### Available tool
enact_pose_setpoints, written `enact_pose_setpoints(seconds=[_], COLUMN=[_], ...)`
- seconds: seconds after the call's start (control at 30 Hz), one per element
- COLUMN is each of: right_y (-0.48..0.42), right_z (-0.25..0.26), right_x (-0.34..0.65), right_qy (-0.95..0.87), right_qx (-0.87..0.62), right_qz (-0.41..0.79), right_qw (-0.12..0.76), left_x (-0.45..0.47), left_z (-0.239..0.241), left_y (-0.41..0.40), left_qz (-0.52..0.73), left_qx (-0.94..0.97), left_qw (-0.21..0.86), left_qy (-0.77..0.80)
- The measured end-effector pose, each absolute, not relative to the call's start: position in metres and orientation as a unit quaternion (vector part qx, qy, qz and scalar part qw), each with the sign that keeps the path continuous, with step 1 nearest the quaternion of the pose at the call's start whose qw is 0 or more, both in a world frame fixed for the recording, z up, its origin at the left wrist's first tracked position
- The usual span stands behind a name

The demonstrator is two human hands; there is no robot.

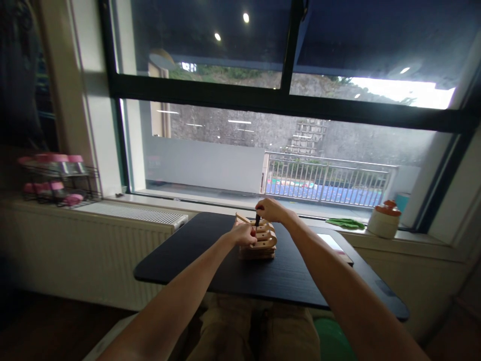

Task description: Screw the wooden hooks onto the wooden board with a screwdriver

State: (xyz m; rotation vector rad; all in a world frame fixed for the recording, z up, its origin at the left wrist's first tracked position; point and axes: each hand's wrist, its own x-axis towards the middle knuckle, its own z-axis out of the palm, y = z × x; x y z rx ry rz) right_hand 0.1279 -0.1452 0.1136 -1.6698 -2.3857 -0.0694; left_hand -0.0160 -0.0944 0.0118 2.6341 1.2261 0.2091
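Observation:
Upright in my right hand [273,209] is a screwdriver [257,220] with a black handle. Its lower end points down at a small wooden rack [269,241] made of curved, light-brown slats with holes. My fingers are closed around the top of the handle. My left hand [242,234] is closed on the near left side of the rack, with the fingertips close to the screwdriver's lower end. A small red spot [253,231] shows at those fingertips; what it is cannot be made out. The rack rests on a black table [188,255].
A phone or tablet [332,245] lies on the table's right side. Behind it, on the sill, are a green leafy item [344,223] and a white jar with an orange top [384,220]. Left are a radiator [124,250] and a wire rack [93,183] with pink-topped cups.

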Motion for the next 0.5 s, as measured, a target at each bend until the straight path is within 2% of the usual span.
enact_pose_setpoints(seconds=[0.17,0.5], right_y=[-0.1451,-0.1504], right_z=[0.1137,0.1114], right_x=[0.128,0.1268], right_qy=[-0.804,-0.818], right_qx=[-0.582,-0.54], right_qz=[-0.028,-0.04], right_qw=[0.119,0.192], left_x=[-0.0154,-0.0154], left_z=[0.0148,0.0137], left_y=[-0.0987,-0.0989], left_qz=[0.115,0.152], left_qx=[0.898,0.892], left_qw=[0.1,0.095], left_qy=[0.412,0.415])
